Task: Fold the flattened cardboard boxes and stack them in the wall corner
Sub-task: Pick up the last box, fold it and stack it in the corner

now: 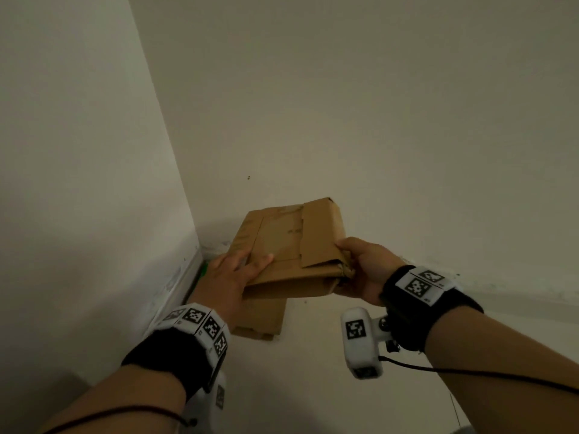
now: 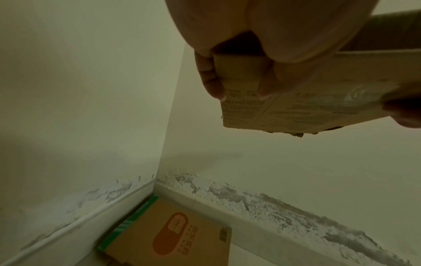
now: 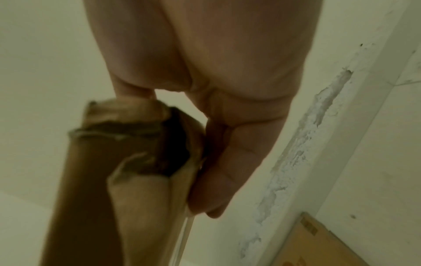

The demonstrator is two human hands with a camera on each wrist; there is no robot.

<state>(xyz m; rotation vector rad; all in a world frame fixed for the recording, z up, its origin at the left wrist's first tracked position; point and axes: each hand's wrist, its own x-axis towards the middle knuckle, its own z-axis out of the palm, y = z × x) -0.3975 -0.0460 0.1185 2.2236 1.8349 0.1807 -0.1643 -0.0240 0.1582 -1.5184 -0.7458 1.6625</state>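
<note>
A folded brown cardboard box (image 1: 291, 245) hangs in the air above the wall corner, held from both sides. My left hand (image 1: 232, 274) grips its left edge, thumb on top and fingers (image 2: 212, 84) curled under the printed underside (image 2: 307, 108). My right hand (image 1: 360, 267) pinches the torn right edge (image 3: 136, 136), thumb on top. Below, on the floor in the corner, lies a flat cardboard box (image 2: 173, 235) with an orange oval logo and a green edge; the head view shows only part of it (image 1: 263, 321).
Two pale walls meet at the corner (image 2: 157, 176), with a skirting board (image 2: 79, 217) and flaking plaster (image 2: 273, 205) along the base. The pale floor (image 1: 313, 386) lies to the right of the stack.
</note>
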